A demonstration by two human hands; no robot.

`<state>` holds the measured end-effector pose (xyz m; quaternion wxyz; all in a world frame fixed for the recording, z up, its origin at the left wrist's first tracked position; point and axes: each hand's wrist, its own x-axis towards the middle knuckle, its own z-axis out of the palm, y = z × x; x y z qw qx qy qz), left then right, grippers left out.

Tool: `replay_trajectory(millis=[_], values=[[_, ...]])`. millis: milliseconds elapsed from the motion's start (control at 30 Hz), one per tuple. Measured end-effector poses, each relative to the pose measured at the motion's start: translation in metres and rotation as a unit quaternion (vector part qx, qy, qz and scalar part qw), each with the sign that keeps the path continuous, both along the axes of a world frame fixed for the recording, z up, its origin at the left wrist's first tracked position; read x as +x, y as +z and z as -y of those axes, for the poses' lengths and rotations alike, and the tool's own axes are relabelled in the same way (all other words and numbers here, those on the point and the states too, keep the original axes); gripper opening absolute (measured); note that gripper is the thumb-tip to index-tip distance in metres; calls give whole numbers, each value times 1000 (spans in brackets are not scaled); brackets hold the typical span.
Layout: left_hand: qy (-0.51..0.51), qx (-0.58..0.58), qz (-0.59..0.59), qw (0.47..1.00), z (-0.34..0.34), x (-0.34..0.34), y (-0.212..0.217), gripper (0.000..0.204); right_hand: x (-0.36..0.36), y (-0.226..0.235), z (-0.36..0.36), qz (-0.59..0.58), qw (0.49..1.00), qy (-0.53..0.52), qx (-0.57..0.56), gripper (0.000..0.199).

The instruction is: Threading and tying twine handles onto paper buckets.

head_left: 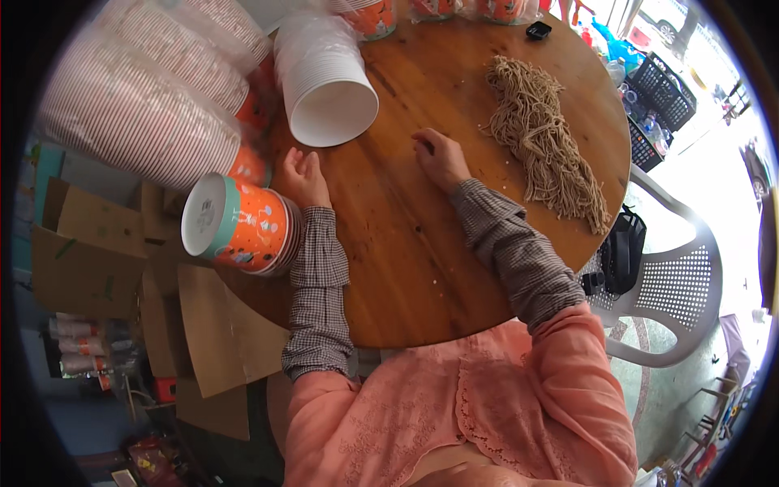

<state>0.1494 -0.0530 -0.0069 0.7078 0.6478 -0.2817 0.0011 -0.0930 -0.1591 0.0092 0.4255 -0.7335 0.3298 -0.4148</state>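
My left hand [306,180] is raised by the table's left side, palm partly up, fingers loosely bent and apart, with nothing in it. Just beyond its fingertips lies a nested stack of white paper tubs [331,109] in a clear plastic sleeve, the open mouth facing me. Beside my left wrist, an orange and green printed stack of paper tubs [260,227] lies tipped at the table edge. My right hand [443,161] is over the middle of the table, fingers curled in, and no object shows in it. To its right lies a long bundle of beige strings [542,134].
Long sleeved stacks of tubs [146,105] crowd the left side. More orange tubs [369,18] stand along the far edge of the round wooden table [398,276], near a small black object [538,31]. Open cardboard boxes [219,325] sit lower left; a plastic chair [677,284] stands right.
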Motion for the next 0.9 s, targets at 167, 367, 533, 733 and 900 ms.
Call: replay_trajectory(millis=[167, 367, 533, 733, 900], values=[[39, -17, -22, 999, 31, 24, 0, 31, 42, -4, 30, 48, 998, -41, 6, 21], [122, 72, 112, 984, 42, 22, -3, 30, 89, 2, 58, 145, 987, -61, 25, 19], [88, 81, 57, 991, 36, 36, -6, 30, 109, 10, 57, 137, 987, -81, 12, 21], [74, 90, 11, 993, 38, 29, -3, 27, 101, 9, 62, 127, 990, -64, 1, 18], [105, 136, 76, 982, 27, 3, 7, 22, 84, 9, 53, 59, 998, -25, 27, 20]])
